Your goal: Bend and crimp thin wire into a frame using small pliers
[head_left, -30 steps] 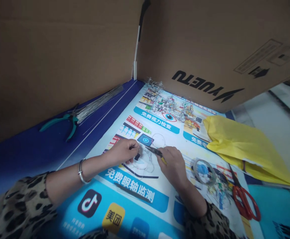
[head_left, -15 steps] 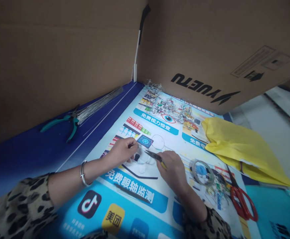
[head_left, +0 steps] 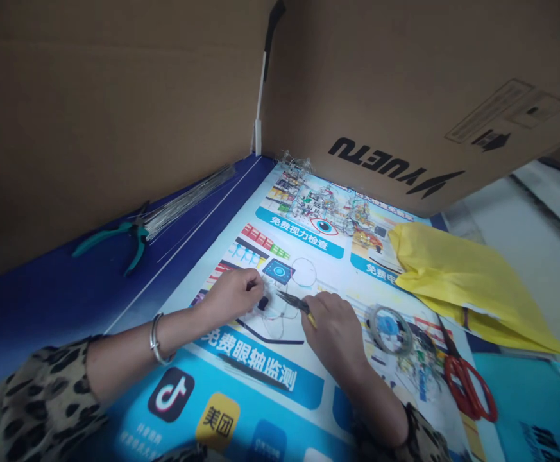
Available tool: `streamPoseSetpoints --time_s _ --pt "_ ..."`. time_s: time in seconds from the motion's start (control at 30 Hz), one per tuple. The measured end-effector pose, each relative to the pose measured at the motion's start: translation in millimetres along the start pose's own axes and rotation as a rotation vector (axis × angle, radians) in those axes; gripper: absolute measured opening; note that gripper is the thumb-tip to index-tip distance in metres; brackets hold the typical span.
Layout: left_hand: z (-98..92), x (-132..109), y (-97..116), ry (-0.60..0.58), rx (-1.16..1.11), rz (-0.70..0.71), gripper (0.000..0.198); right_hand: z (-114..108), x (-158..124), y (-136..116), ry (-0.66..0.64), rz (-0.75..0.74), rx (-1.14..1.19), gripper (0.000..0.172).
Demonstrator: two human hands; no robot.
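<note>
My left hand (head_left: 231, 292) is closed in a pinch on a thin wire piece (head_left: 274, 308) with a small black bead on the printed poster (head_left: 255, 385). My right hand (head_left: 335, 324) is closed around small yellow-handled pliers (head_left: 295, 303), whose dark tips point left at the wire close to my left fingers. A loose wire loop (head_left: 303, 272) lies just beyond both hands. A silver bangle (head_left: 154, 337) sits on my left wrist.
Teal pliers (head_left: 126, 237) and a bundle of straight wires (head_left: 188, 199) lie at the far left by the cardboard wall (head_left: 92, 115). Finished wire pieces (head_left: 328, 205) sit at the back. A yellow bag (head_left: 462, 282), a wire coil (head_left: 390, 328) and red scissors (head_left: 467, 385) lie on the right.
Both hands stayed in place; the pliers tips shifted slightly left toward the wire, and the view moved a little.
</note>
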State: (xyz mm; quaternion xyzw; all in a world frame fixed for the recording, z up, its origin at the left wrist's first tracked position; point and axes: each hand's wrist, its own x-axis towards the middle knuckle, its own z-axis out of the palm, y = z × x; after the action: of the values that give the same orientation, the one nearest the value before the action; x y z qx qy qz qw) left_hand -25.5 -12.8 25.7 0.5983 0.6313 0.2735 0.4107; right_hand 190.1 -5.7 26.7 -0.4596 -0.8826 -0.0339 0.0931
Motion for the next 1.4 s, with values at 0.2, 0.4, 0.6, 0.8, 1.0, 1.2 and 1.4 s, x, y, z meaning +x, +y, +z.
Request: streamPoseSetpoints --time_s 0.2,0.4,0.6,0.8,1.0,1.2,1.4 --pt "-0.9 -3 4 -0.008 0.022 0.007 0.013 -6 3 -2 -0.037 -0.002 0.0 0.006" --pt "-0.4 -3 6 -0.015 0.063 -0.001 0.013 -6 9 0 -0.15 0.069 0.082 0.009" --pt "0.2 -3 6 -0.017 0.117 0.017 0.012 -4 14 3 -0.208 0.1 0.185 0.01" --pt "-0.6 -3 5 -0.011 0.155 0.037 0.012 -4 14 5 -0.229 0.114 0.214 0.011" --pt "-1.3 -2 6 -0.006 0.223 0.057 0.013 -2 11 12 -0.196 0.048 0.228 0.014" --pt "-2.1 -3 7 -0.013 0.255 0.065 0.015 2 9 19 -0.106 0.042 0.224 0.016" --pt "-1.3 -2 5 -0.002 0.243 0.074 0.015 4 9 22 -0.071 0.049 0.207 0.015"
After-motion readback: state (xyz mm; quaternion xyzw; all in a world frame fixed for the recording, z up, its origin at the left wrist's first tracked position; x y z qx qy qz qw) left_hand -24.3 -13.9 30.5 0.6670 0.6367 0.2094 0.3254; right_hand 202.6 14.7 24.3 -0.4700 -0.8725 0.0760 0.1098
